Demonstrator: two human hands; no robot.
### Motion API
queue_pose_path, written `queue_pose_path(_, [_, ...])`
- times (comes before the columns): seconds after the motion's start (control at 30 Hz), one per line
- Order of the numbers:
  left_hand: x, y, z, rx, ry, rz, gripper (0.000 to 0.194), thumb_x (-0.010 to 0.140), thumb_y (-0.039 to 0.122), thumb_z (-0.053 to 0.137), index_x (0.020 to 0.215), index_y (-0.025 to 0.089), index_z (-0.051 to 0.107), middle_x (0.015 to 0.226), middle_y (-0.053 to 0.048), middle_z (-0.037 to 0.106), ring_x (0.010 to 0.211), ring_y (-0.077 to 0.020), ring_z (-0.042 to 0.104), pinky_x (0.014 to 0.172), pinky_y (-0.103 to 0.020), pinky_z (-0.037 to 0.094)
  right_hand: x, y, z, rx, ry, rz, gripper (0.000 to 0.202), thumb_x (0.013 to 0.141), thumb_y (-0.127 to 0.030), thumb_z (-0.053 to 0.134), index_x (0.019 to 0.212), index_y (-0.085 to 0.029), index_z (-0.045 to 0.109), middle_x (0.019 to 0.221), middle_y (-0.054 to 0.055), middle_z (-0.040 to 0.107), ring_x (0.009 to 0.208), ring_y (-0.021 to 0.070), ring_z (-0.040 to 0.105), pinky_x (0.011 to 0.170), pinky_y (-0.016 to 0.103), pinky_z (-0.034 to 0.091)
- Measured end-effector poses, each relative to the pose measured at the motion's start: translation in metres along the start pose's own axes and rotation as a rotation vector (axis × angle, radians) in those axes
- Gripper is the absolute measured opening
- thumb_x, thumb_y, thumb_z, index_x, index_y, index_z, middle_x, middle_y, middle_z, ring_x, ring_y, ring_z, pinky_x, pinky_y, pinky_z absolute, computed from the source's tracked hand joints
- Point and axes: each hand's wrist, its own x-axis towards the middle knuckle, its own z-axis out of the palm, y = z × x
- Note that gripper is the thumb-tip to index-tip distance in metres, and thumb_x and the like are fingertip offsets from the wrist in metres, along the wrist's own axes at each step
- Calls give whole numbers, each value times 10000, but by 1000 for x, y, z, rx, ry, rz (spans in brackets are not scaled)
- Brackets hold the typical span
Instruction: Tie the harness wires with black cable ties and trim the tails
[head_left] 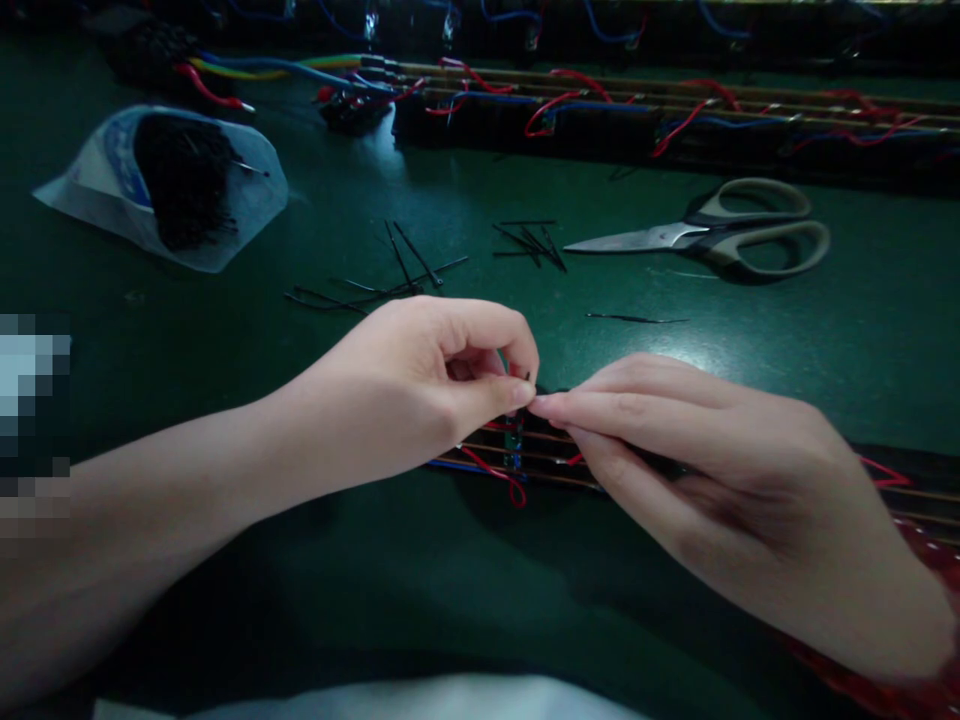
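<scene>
My left hand (450, 375) is closed in a pinch, thumb against fingertips, with the dark tip of a black cable tie (528, 378) just showing there. My right hand (697, 470) meets it from the right, its thumb and fingers pinched together at the same spot; what lies between them is mostly hidden. Both hands are over a long black strip with copper-coloured rails, a small green circuit board (513, 440), and red (480, 462) and blue wires. Part of that strip is hidden under my hands.
Loose black cable ties (397, 285) and short cut pieces (531, 242) lie beyond my hands. Scissors (697, 235) rest at the right, and a clear bag of black ties (187, 185) at the left. Further wired strips (637, 105) run along the back of the green table (337, 600).
</scene>
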Motion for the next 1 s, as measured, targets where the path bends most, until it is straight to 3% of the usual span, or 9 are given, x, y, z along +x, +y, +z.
queue_pose_path(0.43, [2,0,0,30,-1,46,92,823,219,618,750,195,669,613,51,591,562,-78,519,536,-180,396,-1,3,4,-27,-22,-43,247,917,-87,558,1051,-185,740,937,73,746,833,171,713,712,268,594])
queue_pose_path(0.57, [2,0,0,28,5,42,89,825,223,623,754,197,670,618,50,597,555,-77,518,523,-177,396,-2,2,3,-17,-16,-44,266,919,-87,565,1056,-241,734,950,62,750,836,184,715,712,294,603])
queue_pose_path(0.77, [2,1,0,13,8,19,82,817,232,619,753,200,658,627,46,600,564,-83,527,512,-176,395,-2,2,3,-28,-8,-15,252,917,-83,561,1037,-202,747,953,68,752,849,179,710,732,290,603])
queue_pose_path(1.0, [3,0,1,34,-2,-14,78,822,243,592,759,210,625,656,44,580,573,-89,509,492,-181,373,0,2,3,-24,-4,13,270,913,-85,557,1029,-233,750,952,50,762,817,180,717,719,297,608])
